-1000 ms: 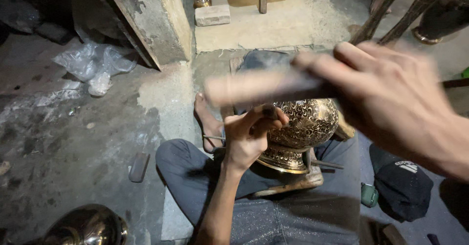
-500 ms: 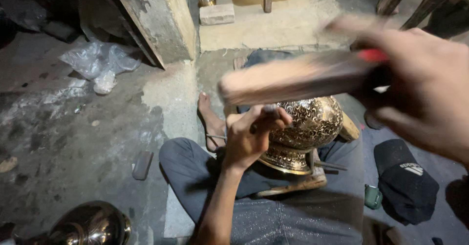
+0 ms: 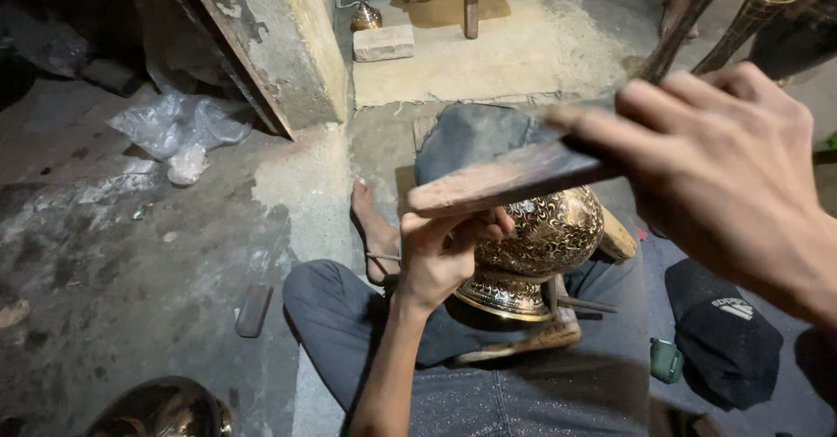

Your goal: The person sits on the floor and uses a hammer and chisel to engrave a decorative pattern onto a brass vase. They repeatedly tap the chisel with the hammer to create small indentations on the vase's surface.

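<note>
I sit cross-legged on the floor with an engraved brass vase (image 3: 545,245) lying across my lap on a wooden support (image 3: 532,341). My left hand (image 3: 440,258) is closed around a small tool that it presses against the vase's patterned belly; the tool is mostly hidden by the fingers. My right hand (image 3: 724,171) is raised close to the camera and grips a flat wooden stick (image 3: 506,180), which stretches leftward above the left hand and the vase.
A concrete pillar (image 3: 279,45) stands at the back left with a crumpled plastic bag (image 3: 174,128) beside it. A dark cap (image 3: 728,332) lies at my right. Another brass vessel (image 3: 166,411) shows at the bottom left. Brass tubes (image 3: 697,19) lean at the top right. A brick (image 3: 384,43) lies farther back.
My right hand has swung the wooden stick up and then down again over the left hand. The left hand and the vase have stayed in place.
</note>
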